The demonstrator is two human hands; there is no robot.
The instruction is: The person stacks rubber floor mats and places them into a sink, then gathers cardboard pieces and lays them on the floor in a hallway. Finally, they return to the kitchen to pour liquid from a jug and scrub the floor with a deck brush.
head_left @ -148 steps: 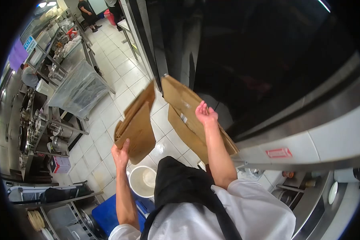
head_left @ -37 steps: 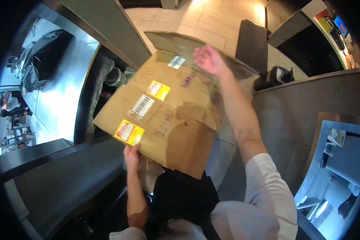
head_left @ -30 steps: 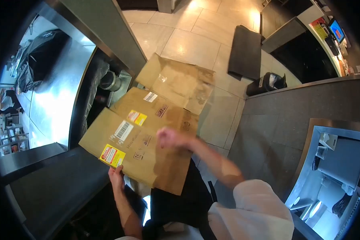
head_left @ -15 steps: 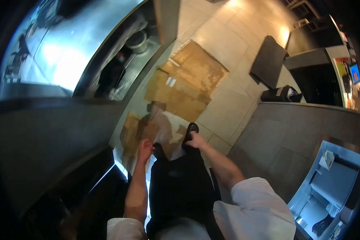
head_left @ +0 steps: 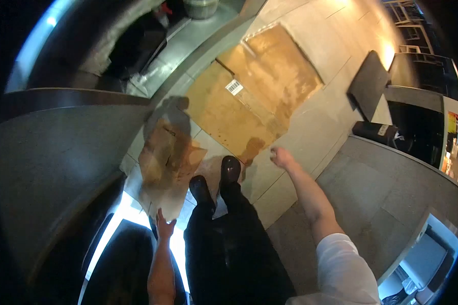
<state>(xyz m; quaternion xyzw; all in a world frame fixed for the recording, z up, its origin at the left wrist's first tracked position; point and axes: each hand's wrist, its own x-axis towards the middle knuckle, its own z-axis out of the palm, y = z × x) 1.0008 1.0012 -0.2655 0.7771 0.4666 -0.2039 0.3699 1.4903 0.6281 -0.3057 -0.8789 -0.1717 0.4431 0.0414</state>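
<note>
My left hand (head_left: pixel 165 224) hangs low beside my left leg, fingers spread, with nothing in it. Farther forward and to the right, my right hand (head_left: pixel 281 156) is held out over the pale floor tiles, its fingers loosely bent and no object visible in them. A large flattened cardboard sheet (head_left: pixel 275 76) with a white label lies on the floor ahead, stained with wet-looking patches. Nearer and to the left is a smaller, darker, creased cardboard piece (head_left: pixel 163 152). My black shoes (head_left: pixel 231 170) stand on the tiles close to both pieces.
A dark counter side (head_left: pixel 61 142) runs along the left, with a metal shelf (head_left: pixel 198 38) holding a bucket (head_left: pixel 201 7) above. To the right are a dark leaning panel (head_left: pixel 369 84), a black bundle (head_left: pixel 374 132) and a blue-lit bin (head_left: pixel 427 254).
My view has moved forward, so the cardboard appears nearer and larger. My right hand has swung out to the right, and my left hand has dropped lower with its fingers spread.
</note>
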